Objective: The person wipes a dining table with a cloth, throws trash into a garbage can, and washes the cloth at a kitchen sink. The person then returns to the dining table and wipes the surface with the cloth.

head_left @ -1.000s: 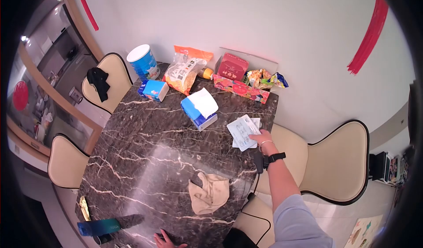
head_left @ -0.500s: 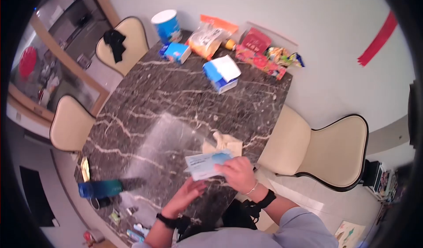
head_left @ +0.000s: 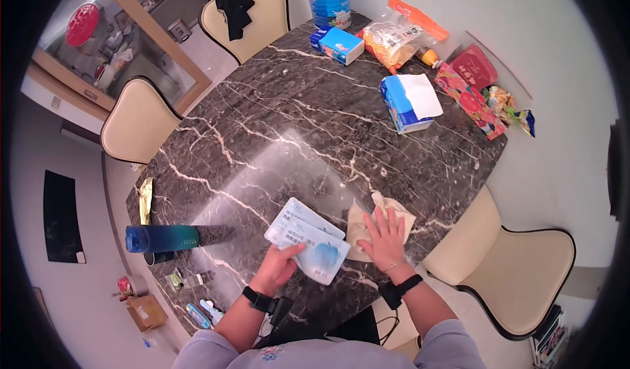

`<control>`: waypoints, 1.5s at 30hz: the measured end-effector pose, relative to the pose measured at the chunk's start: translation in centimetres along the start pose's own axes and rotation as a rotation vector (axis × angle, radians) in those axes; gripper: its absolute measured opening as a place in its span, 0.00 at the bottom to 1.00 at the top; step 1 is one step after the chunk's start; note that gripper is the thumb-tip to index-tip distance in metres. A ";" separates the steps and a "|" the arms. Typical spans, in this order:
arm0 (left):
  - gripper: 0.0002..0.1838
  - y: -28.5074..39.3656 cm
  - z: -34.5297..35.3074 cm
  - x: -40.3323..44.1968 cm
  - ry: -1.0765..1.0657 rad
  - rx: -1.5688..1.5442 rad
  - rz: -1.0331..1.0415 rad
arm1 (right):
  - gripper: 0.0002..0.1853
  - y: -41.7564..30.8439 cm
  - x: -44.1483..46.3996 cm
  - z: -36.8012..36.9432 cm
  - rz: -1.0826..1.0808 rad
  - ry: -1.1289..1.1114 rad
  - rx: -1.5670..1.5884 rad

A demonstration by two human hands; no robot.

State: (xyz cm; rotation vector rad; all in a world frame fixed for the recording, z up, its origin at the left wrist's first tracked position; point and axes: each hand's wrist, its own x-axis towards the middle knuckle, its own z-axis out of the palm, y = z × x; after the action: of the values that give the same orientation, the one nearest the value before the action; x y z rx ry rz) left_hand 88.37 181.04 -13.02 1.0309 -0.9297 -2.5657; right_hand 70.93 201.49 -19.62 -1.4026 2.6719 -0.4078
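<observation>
My left hand [head_left: 281, 265] grips two flat, pale blue-and-white sachets, its thumb on top of them. The front sachet [head_left: 321, 257] bears dark printing and a blue picture; the back sachet [head_left: 295, 213] peeks out behind it, fanned to the upper left. They look like sheet-mask packets. Over a beige cloth pouch [head_left: 356, 219] my right hand [head_left: 386, 238] lies with fingers spread, palm down, and appears to touch it. Part of the pouch is hidden under that hand.
A blue-green bottle [head_left: 164, 238] lies at the left of the dark marble table [head_left: 262, 113]. Tissue boxes [head_left: 403, 110], a blue tub [head_left: 329, 5] and a snack bag [head_left: 397, 38] line the far side. Cream chairs [head_left: 525, 274] surround the table.
The sachets have passed from my right hand to my left and are now fanned apart. My right hand has opened and moved onto the pouch. The camera view has shifted.
</observation>
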 end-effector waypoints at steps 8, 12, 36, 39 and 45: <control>0.24 -0.1 1.5 2.0 0.029 0.032 -0.056 | 0.34 19.6 7.9 -0.2 0.301 0.239 -0.236; 0.23 -0.4 1.7 3.1 0.057 -0.016 -0.085 | 0.31 31.2 12.2 -1.6 0.795 0.287 -0.044; 0.23 -0.7 5.5 2.9 -0.008 -0.001 0.055 | 0.42 20.5 8.4 -2.7 0.622 0.004 -0.046; 0.23 -0.2 6.1 1.6 -0.071 -0.040 0.084 | 0.44 15.3 3.7 -2.3 0.544 -0.013 -0.033; 0.24 0.8 6.1 -2.2 -0.163 -0.111 0.143 | 0.45 3.8 -5.7 0.9 0.344 -0.080 0.021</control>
State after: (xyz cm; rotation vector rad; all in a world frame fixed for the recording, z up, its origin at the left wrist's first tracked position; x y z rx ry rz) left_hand 85.81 184.29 -7.95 0.7081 -0.8540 -2.5773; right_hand 71.40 208.07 -21.72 -0.9047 2.7574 -0.3362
